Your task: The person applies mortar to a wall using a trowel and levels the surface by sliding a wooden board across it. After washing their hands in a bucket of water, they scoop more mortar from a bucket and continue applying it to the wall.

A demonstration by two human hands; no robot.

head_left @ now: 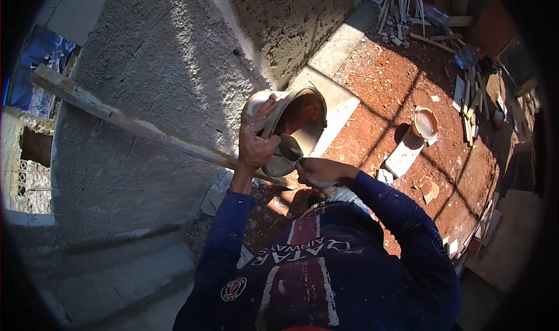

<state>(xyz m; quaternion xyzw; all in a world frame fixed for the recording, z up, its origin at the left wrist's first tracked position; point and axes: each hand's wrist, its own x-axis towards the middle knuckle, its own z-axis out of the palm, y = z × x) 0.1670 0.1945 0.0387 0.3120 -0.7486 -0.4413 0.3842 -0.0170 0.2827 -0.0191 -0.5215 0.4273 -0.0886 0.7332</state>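
Note:
A mortar-stained bucket (308, 111) is tilted on its side, its mouth turned to the right and its inside mostly dark. My left hand (257, 142) is closed on its near side, fingers spread along the outer wall by the rim. My right hand (326, 172) is wrapped round the handle end of a trowel (287, 149). The grey trowel blade lies at the lower edge of the bucket's mouth, close to my left fingers. Most of the handle is hidden inside my right fist.
A long wooden board (137, 123) leans across the rough plastered wall (169, 63) on the left. On the red dirt floor (372, 86) stand a bowl (425, 123) and a pale slab (403, 157). Wood scraps (470, 101) and a plastic bottle (467, 57) lie at right.

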